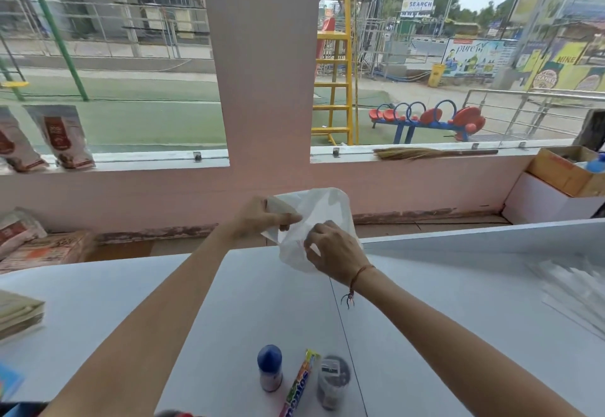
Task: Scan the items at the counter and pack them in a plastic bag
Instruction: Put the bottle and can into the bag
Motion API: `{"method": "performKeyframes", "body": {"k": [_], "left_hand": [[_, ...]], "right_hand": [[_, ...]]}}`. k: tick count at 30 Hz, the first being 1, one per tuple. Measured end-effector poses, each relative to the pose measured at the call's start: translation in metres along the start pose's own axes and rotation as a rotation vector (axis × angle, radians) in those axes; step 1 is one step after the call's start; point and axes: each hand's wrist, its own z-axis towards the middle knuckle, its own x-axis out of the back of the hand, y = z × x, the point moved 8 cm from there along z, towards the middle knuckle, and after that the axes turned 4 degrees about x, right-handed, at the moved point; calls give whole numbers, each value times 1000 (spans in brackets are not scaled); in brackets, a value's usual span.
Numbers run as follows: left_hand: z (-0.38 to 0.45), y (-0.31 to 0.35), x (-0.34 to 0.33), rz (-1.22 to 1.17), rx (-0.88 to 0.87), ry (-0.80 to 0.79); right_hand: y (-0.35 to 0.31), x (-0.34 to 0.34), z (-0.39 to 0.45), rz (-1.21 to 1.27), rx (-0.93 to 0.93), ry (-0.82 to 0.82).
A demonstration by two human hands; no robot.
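Two hands working one thin translucent white plastic bag (314, 220) above the white surface (229, 302) | left hand (262, 217) pinching its rim, right hand (334, 251) fingers (311, 239) gripping the film | likely opening the mouth | next: spreading it wide, loading blue-capped bottle (270, 367), candy roll (299, 382), dark-lidded jar (332, 382).

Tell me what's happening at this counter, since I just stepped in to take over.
A person holds a thin white plastic bag above the white counter, the left hand and right hand pinching its edges, apparently to open it. Three items wait unpacked near the front edge: a blue-capped bottle, a Mentos roll and a small clear jar with a black lid.
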Motion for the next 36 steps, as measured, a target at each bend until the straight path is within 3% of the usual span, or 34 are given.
{"method": "performKeyframes", "body": {"k": [2,4,6,8,12,16,18,20,27,30,33,34,35,36], "left_hand": [[-12,-9,-3,-34,15,26],[-21,-17,-12,77,57,14],[-32,-27,-22,100,89,-2],[-41,-33,-25,42,103,2],[-58,-45,-23,-13,102,37],[-61,-55,-22,-61,157,96],[-67,-55,-4,-69,161,151],[-65,-56,-8,-97,186,142],[-65,-53,-9,-395,165,45],[-67,-60,-7,-319,146,74],[-65,-63,-12,-270,152,111],[-64,-64,-14,-249,164,118],[-64,-65,-18,-234,177,120],[-64,-66,-20,-227,184,119]], "right_hand": [[-30,-16,-21,311,57,-125],[-61,-44,-42,433,106,-389],[-87,-71,-62,390,153,-580],[-104,-87,-73,285,226,-630],[-98,-68,-70,282,190,-465],[-43,1,-54,444,6,17],[-37,21,-35,355,-56,206],[-29,9,-17,201,-119,162],[2,-85,0,-246,-148,-303],[-2,-80,-4,-299,-127,-272],[-35,-35,-16,-131,28,84],[-47,-27,-24,21,108,94],[-55,-27,-35,184,147,-26],[-65,-38,-48,280,145,-266]]}}
